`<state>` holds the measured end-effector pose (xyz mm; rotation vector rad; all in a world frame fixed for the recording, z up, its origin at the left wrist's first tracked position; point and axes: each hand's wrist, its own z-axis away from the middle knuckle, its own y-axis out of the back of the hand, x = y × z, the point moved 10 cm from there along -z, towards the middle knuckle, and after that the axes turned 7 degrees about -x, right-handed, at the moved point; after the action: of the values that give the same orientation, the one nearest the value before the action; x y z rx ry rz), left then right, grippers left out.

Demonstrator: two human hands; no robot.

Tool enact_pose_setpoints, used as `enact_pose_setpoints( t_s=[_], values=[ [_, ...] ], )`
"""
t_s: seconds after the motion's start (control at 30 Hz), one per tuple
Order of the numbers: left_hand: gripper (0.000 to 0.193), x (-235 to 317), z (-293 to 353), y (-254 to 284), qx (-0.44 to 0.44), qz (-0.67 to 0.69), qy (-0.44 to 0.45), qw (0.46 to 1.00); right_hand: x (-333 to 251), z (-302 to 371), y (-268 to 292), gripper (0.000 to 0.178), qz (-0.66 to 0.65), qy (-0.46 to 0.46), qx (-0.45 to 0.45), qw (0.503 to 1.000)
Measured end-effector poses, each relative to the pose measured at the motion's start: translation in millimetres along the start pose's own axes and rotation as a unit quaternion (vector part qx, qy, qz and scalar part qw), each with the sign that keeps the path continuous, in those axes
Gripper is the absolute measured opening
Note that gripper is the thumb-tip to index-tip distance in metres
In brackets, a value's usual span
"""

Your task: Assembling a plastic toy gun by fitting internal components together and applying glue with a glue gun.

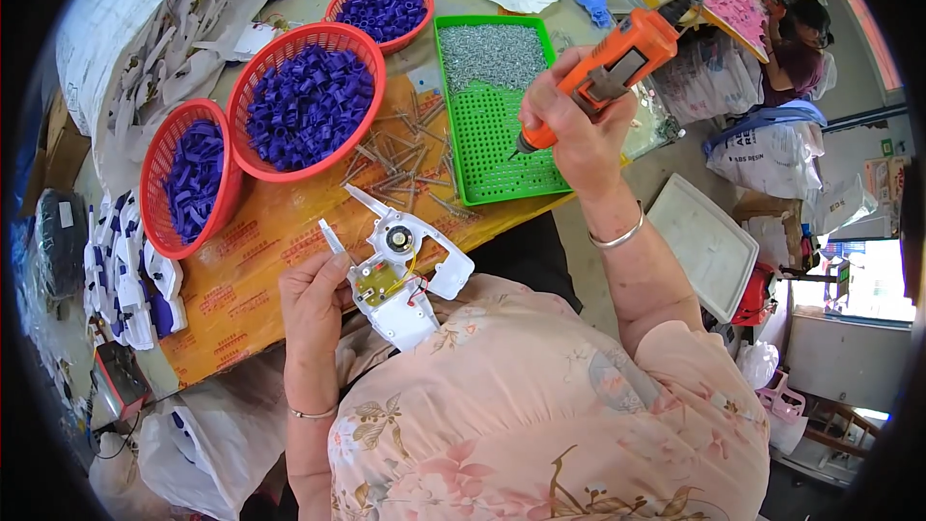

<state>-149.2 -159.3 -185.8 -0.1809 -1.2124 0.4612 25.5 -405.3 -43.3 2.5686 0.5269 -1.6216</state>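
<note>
Head view: left hand (318, 299) pinches the edge of a white plastic housing (405, 318) between thumb and fingers, holding it over the bench's near edge, close to the person's body. Right hand (590, 125) is wrapped round an orange electric screwdriver (622, 56); its bit points down over the green basket (497, 135), not at the housing. Contact between bit and basket: can't tell.

Progress, judged from the housing: partway. Yellowish-green circuit board (376, 282), round speaker-like part (398, 238) and red and yellow wires (419, 259) sit inside; the open face has no cover, so closing looks undone. Whether any screws are in: too small to tell.

Around: silvery screws (492, 53) fill the far part of the green basket. Left of it, loose thin metallic pieces (395, 159) lie scattered on the bench (415, 72); past them, three red baskets hold purple plastic parts (309, 106). White-and-purple shells (125, 270) pile up at far left, plenty seemingly left.

Writing: repeated red characters on the orange sheeting (236, 304); dark capitals on a white bag (772, 159) at right; pale label on a dark bundle (56, 241) at left, too small to read.
</note>
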Motion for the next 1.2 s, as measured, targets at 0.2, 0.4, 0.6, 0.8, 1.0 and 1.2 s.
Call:
enact_pose_setpoints(
  t_s=[0.2, 0.4, 0.6, 0.8, 1.0, 1.2],
  values=[
    [0.019, -2, -1, 3, 0.005, -0.016, 0.009, 1.000, 0, 1, 1, 0.019, -0.005, -0.007, 0.001, 1.000],
    [0.019, -4, 1, 4, 0.015, -0.005, 0.015, 1.000, -20, -2, -10, 0.022, 0.031, 0.026, -0.048, 0.998],
    [0.019, -8, -1, 4, -0.004, -0.025, 0.031, 0.999, -47, 5, -57, 0.028, -0.100, 0.009, -0.074, 0.992],
    [0.018, -1, 1, -3, -0.008, -0.014, 0.037, 0.999, -43, 31, -150, 0.055, -0.118, -0.078, -0.343, 0.929],
    [0.019, -9, -4, 3, -0.003, -0.023, 0.052, 0.998, -23, 46, -184, 0.054, -0.196, -0.216, -0.322, 0.901],
    [0.019, -6, -6, -1, -0.005, -0.003, 0.011, 1.000, -21, 49, -192, 0.053, -0.133, -0.134, -0.334, 0.924]
  ],
)
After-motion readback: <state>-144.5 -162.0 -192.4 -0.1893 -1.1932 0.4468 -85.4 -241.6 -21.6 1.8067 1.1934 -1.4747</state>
